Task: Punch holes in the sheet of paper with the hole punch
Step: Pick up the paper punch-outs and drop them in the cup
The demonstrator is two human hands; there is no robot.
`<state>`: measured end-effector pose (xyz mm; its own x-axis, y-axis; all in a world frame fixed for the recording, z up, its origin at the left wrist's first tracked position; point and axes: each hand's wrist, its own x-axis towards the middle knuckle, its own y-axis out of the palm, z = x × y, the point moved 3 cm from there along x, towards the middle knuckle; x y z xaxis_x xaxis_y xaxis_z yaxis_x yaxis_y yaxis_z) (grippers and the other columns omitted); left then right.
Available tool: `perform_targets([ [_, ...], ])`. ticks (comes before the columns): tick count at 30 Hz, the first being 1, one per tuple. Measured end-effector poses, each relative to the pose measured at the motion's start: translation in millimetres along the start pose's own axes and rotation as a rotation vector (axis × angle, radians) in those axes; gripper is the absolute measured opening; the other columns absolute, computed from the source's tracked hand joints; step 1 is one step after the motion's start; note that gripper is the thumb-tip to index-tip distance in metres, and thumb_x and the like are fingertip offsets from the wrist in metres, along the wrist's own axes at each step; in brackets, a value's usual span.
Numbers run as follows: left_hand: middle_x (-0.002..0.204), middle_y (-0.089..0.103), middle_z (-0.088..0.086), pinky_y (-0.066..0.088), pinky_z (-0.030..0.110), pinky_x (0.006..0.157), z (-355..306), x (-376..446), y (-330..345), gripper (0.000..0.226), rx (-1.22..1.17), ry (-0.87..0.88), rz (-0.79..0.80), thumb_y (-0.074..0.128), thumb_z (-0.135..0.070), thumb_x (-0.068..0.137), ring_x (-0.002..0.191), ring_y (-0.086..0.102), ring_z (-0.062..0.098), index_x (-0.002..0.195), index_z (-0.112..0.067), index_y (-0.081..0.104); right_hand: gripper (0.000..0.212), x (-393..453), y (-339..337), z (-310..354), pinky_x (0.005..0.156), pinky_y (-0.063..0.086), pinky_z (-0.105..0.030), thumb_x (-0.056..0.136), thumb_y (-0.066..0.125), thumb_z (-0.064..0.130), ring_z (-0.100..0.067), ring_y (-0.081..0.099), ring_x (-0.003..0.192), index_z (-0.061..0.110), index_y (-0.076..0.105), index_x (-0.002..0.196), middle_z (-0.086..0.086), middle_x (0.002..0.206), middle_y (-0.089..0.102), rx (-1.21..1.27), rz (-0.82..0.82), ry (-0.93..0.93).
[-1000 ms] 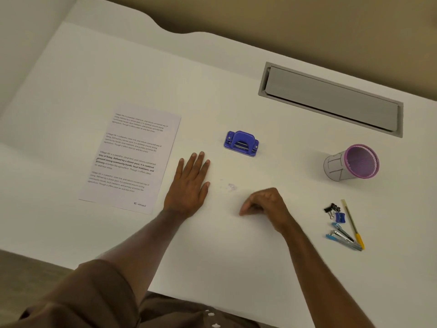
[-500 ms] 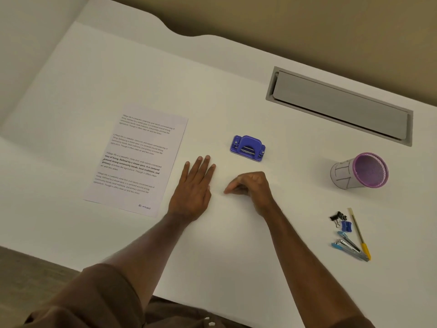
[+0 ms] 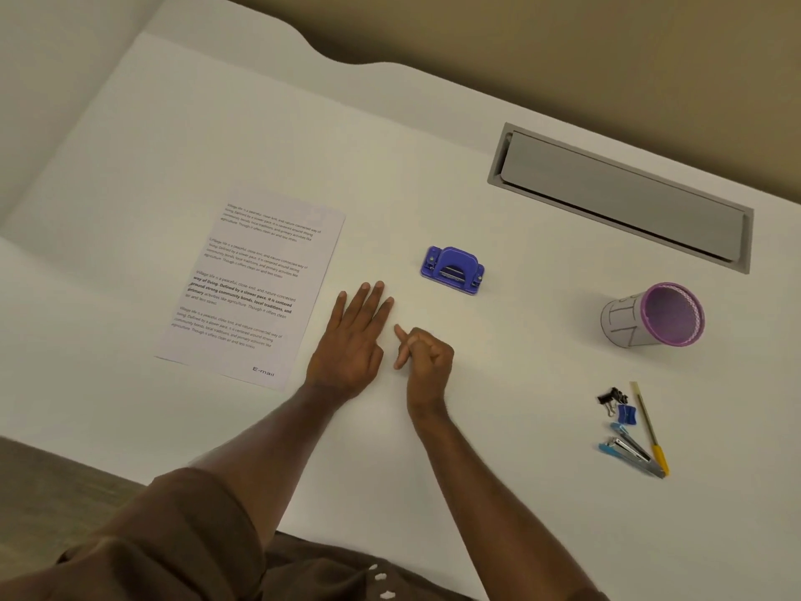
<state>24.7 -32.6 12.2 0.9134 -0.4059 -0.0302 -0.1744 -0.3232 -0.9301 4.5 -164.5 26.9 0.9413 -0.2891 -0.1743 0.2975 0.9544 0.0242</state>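
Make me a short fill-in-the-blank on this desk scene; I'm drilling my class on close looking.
1. The punch on the desk is coloured ____.
2. The left hand lies flat between the paper and the ____ hand.
3. The cup lies on its ____.
4. The word printed at the paper's near corner is ____.

Missing words: blue; right; side; E-mail

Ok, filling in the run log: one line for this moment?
left hand flat on desk | right hand curled, empty | hole punch untouched | paper unpunched
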Motion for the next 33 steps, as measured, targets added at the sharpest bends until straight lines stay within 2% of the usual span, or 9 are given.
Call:
perform_targets([
  [3,0.170,0.014,0.013,0.016,0.056,0.126,-0.4,0.0,0.0,0.071,0.024,-0.001,0.000,0.031,-0.016,0.089,0.158,0.008,0.029,0.159,-0.009,0.025,0.036,7.2,-10.0,2.4,0.104,0.050,-0.053,0.082,0.035,-0.010,-0.026,0.038,0.052,-0.005,0.048,0.049,-0.022,0.052,0.043,0.012,-0.070,-0.041],
  [7,0.170,0.012,0.012,0.016,0.056,0.126,0.1,-0.4,0.1,0.074,0.027,-0.005,-0.005,0.036,-0.014,0.087,0.158,0.006,0.028,0.160,-0.010,0.022,0.035,14.4,-25.7,11.5,0.099,0.051,-0.057,0.081,0.038,-0.005,-0.027,0.036,0.051,-0.004,0.047,0.047,-0.022,0.050,0.040,0.028,-0.059,-0.053],
  [11,0.170,0.013,0.013,0.017,0.057,0.125,-0.6,-0.6,-1.2,0.076,0.024,0.004,-0.019,0.039,-0.011,0.085,0.158,0.007,0.029,0.159,-0.009,0.024,0.039,16.4,-51.5,24.2,0.074,0.054,-0.046,0.080,0.047,0.013,-0.027,0.064,0.056,-0.005,0.045,0.046,-0.025,0.050,0.035,-0.029,0.026,-0.030],
  [14,0.169,0.015,0.013,0.017,0.057,0.125,-1.2,-1.0,-2.6,0.075,0.011,0.009,-0.022,0.038,-0.011,0.085,0.158,0.009,0.030,0.159,-0.008,0.026,0.036,14.8,-75.1,17.6,0.060,0.047,-0.049,0.082,0.042,0.001,-0.020,0.069,0.058,-0.001,0.042,0.046,-0.021,0.050,0.036,-0.195,0.077,0.005],
  [19,0.170,0.015,0.013,0.017,0.057,0.125,-1.8,-1.6,-2.9,0.075,0.007,0.008,-0.019,0.038,-0.012,0.085,0.158,0.009,0.029,0.159,-0.008,0.025,0.036,15.6,-76.5,12.4,0.061,0.044,-0.029,0.085,0.043,0.007,-0.026,0.075,0.069,0.003,0.039,0.049,-0.013,0.049,0.036,-0.290,0.113,0.029],
  [23,0.170,0.015,0.013,0.017,0.057,0.125,-1.7,-1.2,-2.0,0.074,0.008,0.009,-0.018,0.037,-0.012,0.086,0.158,0.008,0.029,0.159,-0.008,0.025,0.039,31.3,-55.2,20.1,0.073,0.055,-0.028,0.084,0.054,0.027,-0.028,0.074,0.069,0.012,0.042,0.050,0.004,0.047,0.038,-0.228,0.123,0.004],
  [28,0.170,0.014,0.012,0.016,0.056,0.126,-0.8,-1.0,-1.2,0.075,0.003,0.007,-0.018,0.038,-0.012,0.086,0.158,0.007,0.028,0.160,-0.009,0.024,0.033,42.5,-56.5,27.0,0.062,0.049,-0.024,0.081,0.049,0.022,-0.016,0.069,0.063,0.014,0.047,0.049,0.005,0.048,0.050,-0.260,0.102,-0.020],
  [30,0.170,0.014,0.012,0.016,0.056,0.126,-0.9,-0.9,-1.1,0.075,-0.001,0.006,-0.023,0.038,-0.012,0.086,0.158,0.007,0.028,0.160,-0.009,0.024,0.029,42.1,-67.4,30.6,0.058,0.045,-0.028,0.081,0.048,0.013,-0.011,0.059,0.058,0.009,0.054,0.053,0.005,0.054,0.055,-0.405,0.063,-0.100],
  [33,0.170,0.015,0.011,0.016,0.056,0.126,-1.0,-0.6,-1.1,0.076,-0.003,0.002,-0.026,0.037,-0.011,0.085,0.158,0.007,0.027,0.160,-0.009,0.024,0.024,40.0,-77.4,34.2,0.062,0.049,-0.037,0.089,0.055,0.023,-0.019,0.058,0.069,0.011,0.067,0.073,-0.001,0.072,0.064,-0.845,0.090,-0.252],
])
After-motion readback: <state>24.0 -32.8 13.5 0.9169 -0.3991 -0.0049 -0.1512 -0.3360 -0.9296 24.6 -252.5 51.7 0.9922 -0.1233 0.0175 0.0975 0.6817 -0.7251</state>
